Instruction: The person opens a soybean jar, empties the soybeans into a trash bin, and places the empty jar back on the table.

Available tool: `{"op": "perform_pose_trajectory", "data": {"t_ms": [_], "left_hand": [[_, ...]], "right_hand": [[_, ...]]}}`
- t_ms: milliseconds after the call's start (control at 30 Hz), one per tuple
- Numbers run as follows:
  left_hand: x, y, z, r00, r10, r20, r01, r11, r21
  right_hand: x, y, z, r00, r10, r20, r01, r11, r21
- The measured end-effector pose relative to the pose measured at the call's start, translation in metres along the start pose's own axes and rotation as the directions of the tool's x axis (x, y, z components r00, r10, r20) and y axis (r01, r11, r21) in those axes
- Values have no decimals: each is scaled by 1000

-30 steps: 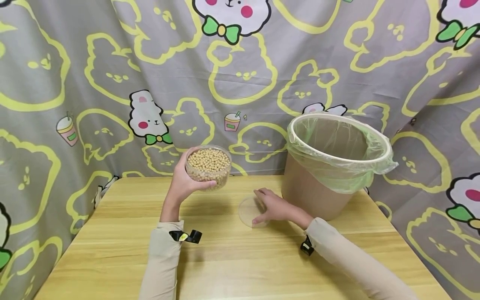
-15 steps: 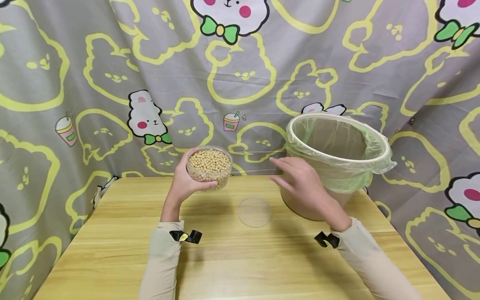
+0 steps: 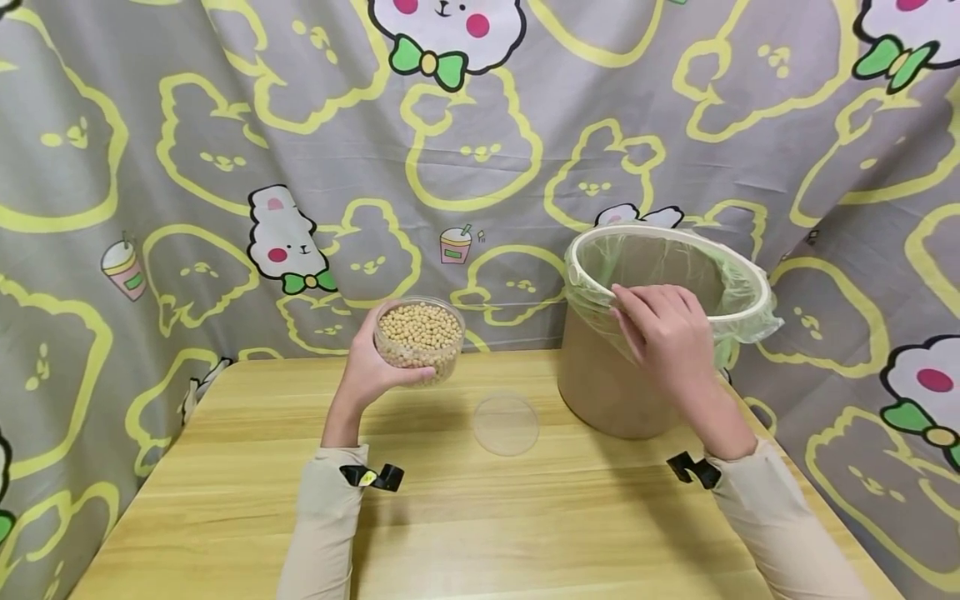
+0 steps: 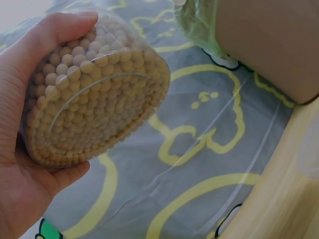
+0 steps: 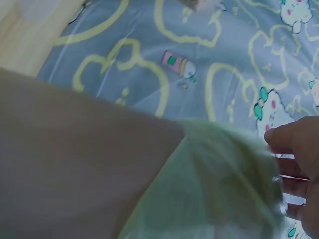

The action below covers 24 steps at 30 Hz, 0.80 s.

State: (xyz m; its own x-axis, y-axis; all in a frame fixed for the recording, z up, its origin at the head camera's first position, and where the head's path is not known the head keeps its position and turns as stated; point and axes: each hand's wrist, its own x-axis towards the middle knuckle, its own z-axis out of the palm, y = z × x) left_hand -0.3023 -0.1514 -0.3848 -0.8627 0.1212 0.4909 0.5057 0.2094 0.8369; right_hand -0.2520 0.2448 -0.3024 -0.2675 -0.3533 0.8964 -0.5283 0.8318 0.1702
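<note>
My left hand [image 3: 375, 354] grips a round clear plastic tub [image 3: 420, 342] from its left side, above the table. Pale yellow soybeans [image 3: 420, 323] fill it nearly to the top, and no lid covers it. Its underside shows in the left wrist view, with thumb and fingers round the wall. My right hand [image 3: 671, 337] is at the near rim of a beige trash bin [image 3: 611, 387] lined with a green plastic bag [image 3: 596, 304]. In the right wrist view the fingers [image 5: 294, 186] reach to the bag-covered rim, spread a little apart; firm contact is unclear.
A clear round lid [image 3: 506, 423] lies flat on the wooden table [image 3: 450, 517], between the tub and the bin. The bin stands at the table's back right. Behind everything hangs a grey patterned curtain [image 3: 337, 150].
My right hand has left the clear lid on the table and moved up and right to the bin's rim. The left hand and tub have stayed almost still.
</note>
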Motion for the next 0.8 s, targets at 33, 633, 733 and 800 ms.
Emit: {"op": "perform_pose_trajectory", "data": {"t_ms": [33, 633, 733, 800], "left_hand": [[0, 0, 1, 1000, -2, -1, 2, 1000, -2], [4, 30, 21, 995, -42, -95, 53, 992, 118], [11, 40, 26, 997, -30, -72, 41, 986, 160], [16, 48, 30, 998, -25, -56, 35, 983, 178]], "right_hand": [[-2, 2, 0, 1000, 0, 9, 0, 1000, -18], [-15, 11, -4, 995, 70, 75, -80, 987, 143], [-15, 9, -4, 996, 66, 53, -75, 981, 179], [-15, 8, -5, 997, 66, 32, -71, 976, 204]]}}
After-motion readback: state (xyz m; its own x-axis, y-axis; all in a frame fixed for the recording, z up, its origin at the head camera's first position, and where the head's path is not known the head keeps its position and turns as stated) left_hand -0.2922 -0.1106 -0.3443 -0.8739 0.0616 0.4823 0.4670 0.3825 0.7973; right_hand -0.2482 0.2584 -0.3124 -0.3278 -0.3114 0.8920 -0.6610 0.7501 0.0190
